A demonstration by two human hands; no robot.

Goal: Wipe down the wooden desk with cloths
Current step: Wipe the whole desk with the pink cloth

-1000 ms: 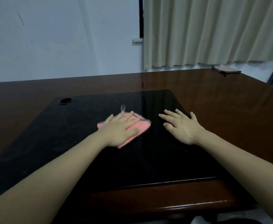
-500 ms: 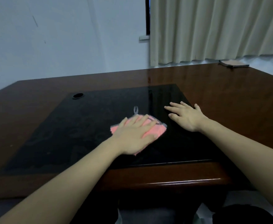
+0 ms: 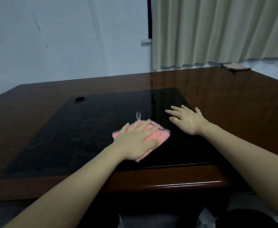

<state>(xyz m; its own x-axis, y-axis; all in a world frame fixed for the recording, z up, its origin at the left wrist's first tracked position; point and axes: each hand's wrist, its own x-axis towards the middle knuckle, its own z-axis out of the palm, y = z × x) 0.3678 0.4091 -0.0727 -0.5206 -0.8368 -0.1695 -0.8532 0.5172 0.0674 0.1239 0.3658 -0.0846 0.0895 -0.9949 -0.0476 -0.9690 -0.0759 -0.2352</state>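
Wall (image 3: 61, 38): pale, plain, behind the far left edge of the desk, with a thin dark scratch high on the left.
Wooden desk (image 3: 233, 99): glossy dark brown top that fills the middle of the view, its rounded near edge catching a line of light.
Black inlay (image 3: 85, 137): large dark panel set into the desk top, faint smears showing on its left half.
Cable hole (image 3: 79, 99): round opening at the far left corner of the black inlay.
Left hand (image 3: 135, 142): lies palm down on the pink cloth, fingers straight and spread a little, pressing flat, not curled round the fabric.
Pink cloth (image 3: 158, 135): flat on the black inlay, near the panel's right half and close to its near edge, mostly covered by the left hand; grey stitched border shows at the far right corner.
Hanging loop (image 3: 138, 115): small grey loop at the far corner of the pink cloth, lying on the inlay.
Right hand (image 3: 187, 120): rests palm down on the right edge of the black inlay, just right of the pink cloth, fingers straight and slightly apart, holding nothing.
Curtain (image 3: 217, 30): beige, pleated, hanging behind the far right side of the desk.
Second cloth (image 3: 235, 66): pinkish piece with a dark edge, flat on the far right corner of the desk, well apart from both hands.
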